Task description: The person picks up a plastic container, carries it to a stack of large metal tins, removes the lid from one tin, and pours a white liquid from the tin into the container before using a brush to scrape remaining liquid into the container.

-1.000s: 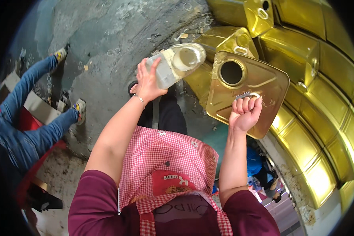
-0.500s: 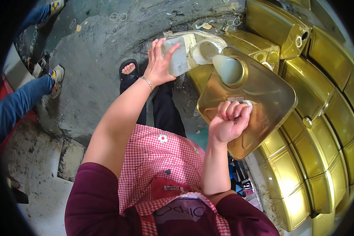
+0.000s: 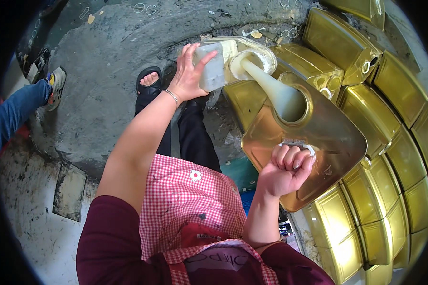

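Note:
My right hand (image 3: 290, 166) is closed round the white handle of a tilted gold metal can (image 3: 328, 137). From the can's round mouth a pale milky liquid (image 3: 273, 88) runs in a thick stream into the opening of a translucent white plastic container (image 3: 211, 66). Crusted off-white residue coats that opening's rim. My left hand (image 3: 190, 73) grips the closed side of this container, thumb and fingers spread round it. The container's opening faces the can's mouth, with a gap between the two.
More gold cans (image 3: 380, 180) are stacked in rows along the right. Another gold can (image 3: 306, 66) lies just behind the tilted one. Rubber bands and scraps lie on the stained grey floor (image 3: 109, 57). At the left edge a person's leg in jeans (image 3: 24, 104) shows.
The liquid stream has lengthened from a short tongue at the can's mouth and now reaches the container. My right hand and the can have shifted slightly right and toward me.

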A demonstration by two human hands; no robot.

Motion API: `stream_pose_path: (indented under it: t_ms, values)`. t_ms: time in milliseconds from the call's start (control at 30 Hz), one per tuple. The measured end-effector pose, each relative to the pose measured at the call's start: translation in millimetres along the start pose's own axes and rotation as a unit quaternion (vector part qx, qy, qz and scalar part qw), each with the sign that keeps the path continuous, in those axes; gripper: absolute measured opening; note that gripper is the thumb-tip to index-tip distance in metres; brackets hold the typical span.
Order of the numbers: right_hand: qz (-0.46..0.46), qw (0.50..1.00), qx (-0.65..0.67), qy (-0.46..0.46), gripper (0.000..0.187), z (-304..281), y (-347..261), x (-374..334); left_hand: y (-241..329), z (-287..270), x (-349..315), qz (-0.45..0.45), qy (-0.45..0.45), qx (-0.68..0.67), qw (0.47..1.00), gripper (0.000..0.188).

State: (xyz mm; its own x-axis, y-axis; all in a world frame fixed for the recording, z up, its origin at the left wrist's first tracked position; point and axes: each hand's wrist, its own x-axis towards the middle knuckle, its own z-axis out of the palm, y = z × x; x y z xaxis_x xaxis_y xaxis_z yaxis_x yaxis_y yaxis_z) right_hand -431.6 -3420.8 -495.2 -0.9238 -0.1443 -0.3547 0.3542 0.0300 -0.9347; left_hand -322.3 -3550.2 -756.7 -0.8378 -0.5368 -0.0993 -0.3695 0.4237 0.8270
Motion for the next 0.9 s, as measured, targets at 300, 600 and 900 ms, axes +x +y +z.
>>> stream_pose_path:
  t_ms: [300, 600, 900]
  values:
    - [0.004, 1.0, -0.013, 0.004, 0.039, 0.4, 5.8, -7.1, -19.8, 10.2, 6.4, 0.026, -0.007, -0.028, 0.999, 0.118]
    - [-0.008, 1.0, -0.018, -0.012, 0.038, 4.6, 10.6, -8.5, -35.2, 22.7, 13.7, 0.05, 0.012, -0.07, 0.996, 0.116]
    - [0.006, 0.999, -0.033, -0.038, 0.037, 10.2, 11.6, -11.0, -59.3, 44.5, 13.9, 0.057, -0.005, -0.061, 0.996, 0.119]
